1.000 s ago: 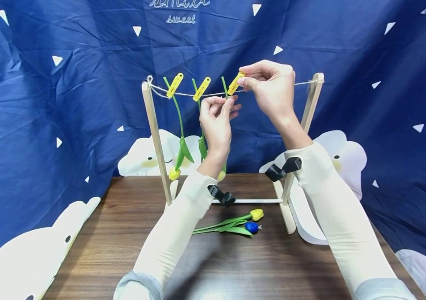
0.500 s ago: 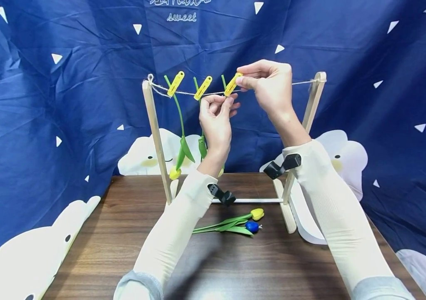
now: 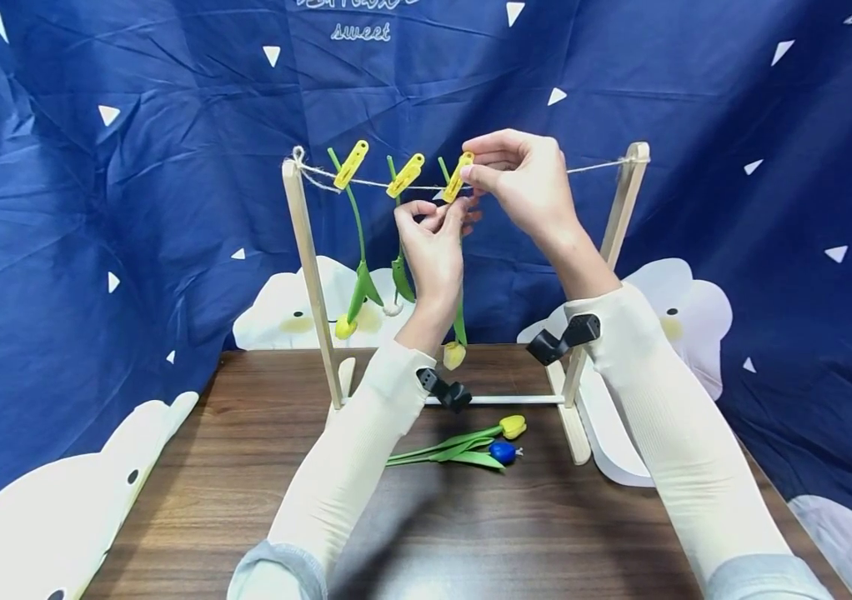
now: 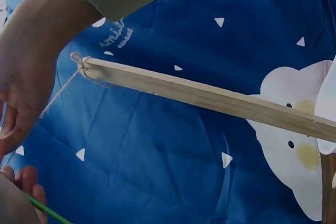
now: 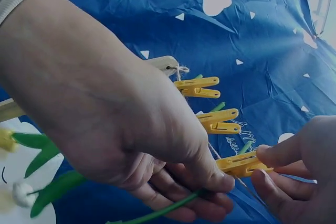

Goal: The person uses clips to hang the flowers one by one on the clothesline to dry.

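Note:
In the head view my right hand (image 3: 534, 183) pinches the handle end of a yellow clothespin (image 3: 458, 177) at the string (image 3: 583, 169), its lower end at a green stem. My left hand (image 3: 432, 250) pinches that stem just below, fingertips right under the clothespin. The stem belongs to an artificial tulip with a pale yellow bloom (image 3: 453, 356), hanging upside down behind my left forearm. The right wrist view shows my left fingers on the green stem (image 5: 170, 206) and the right thumb and fingers on the clothespin (image 5: 241, 165). My left palm is partly hidden.
Two more yellow clothespins (image 3: 352, 165) clip upside-down tulips to the string further left; one bloom is yellow (image 3: 346, 326), the other white (image 3: 392, 307). The string spans two wooden posts (image 3: 311, 275). Below, a yellow tulip (image 3: 513, 427) and a blue one (image 3: 502, 452) lie on the table (image 3: 246, 467).
My right hand has shifted left and slightly down with the clothespin, which has moved onto the stem and string. The hanging tulips have shifted, and the pale bloom shows beside my left sleeve.

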`<state>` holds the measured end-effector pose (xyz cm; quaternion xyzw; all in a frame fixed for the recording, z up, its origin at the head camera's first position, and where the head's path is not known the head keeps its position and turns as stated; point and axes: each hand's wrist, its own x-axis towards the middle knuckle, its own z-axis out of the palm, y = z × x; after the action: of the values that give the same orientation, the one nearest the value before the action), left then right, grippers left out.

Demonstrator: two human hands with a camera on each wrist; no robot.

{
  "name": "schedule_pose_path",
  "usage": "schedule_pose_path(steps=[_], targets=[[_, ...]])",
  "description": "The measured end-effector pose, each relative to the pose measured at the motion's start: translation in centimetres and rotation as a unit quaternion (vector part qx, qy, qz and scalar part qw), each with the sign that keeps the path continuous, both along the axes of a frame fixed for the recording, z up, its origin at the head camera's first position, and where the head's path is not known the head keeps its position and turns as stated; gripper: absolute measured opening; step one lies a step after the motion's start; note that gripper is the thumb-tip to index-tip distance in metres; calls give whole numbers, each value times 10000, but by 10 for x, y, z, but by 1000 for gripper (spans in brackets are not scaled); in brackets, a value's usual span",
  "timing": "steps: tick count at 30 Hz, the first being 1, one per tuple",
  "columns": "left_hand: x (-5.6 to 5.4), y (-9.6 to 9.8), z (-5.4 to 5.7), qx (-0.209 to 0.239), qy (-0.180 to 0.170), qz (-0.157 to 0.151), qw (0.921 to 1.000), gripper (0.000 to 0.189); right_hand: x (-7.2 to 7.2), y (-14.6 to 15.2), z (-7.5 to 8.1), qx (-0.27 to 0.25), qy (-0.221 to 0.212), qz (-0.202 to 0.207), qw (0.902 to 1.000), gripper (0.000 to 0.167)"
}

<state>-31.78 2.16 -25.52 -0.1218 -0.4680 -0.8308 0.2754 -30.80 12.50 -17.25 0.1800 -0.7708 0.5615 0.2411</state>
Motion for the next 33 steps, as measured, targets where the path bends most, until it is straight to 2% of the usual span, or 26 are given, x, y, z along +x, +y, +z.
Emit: schedule_pose_path(steps=[5, 9, 13, 17, 21, 26, 30, 33], targets=[[2, -2, -7, -357, -115, -228, 9990, 29, 5, 3, -3, 127, 348, -8, 9993, 28], [8, -11, -15, -1218, -204, -196, 9921, 27, 12, 12, -5, -6, 685, -80, 9976, 23], [16, -23, -23, -2452, -92, 214, 9692, 31, 18, 24, -13, -178, 911, -93, 9956, 14], [24, -36, -31, -3285, -68, 570, 9428, 35, 22, 40, -26, -125, 930, -59, 9956, 12], [35, -48, -39, -3766, 82, 651, 9241, 33, 29, 58, -41, 143, 765, -124, 9969, 14], [49, -63, -51, -4225, 553, 742, 9016, 24, 39, 84, -62, 557, 620, -377, 9958, 19], [60, -80, -64, -4441, 743, 797, 8893, 18, 43, 109, -82, 860, 356, -659, 9935, 23], [64, -95, -76, -4542, 664, 821, 8846, 15, 42, 129, -99, 1185, 200, -967, 9880, 27]])
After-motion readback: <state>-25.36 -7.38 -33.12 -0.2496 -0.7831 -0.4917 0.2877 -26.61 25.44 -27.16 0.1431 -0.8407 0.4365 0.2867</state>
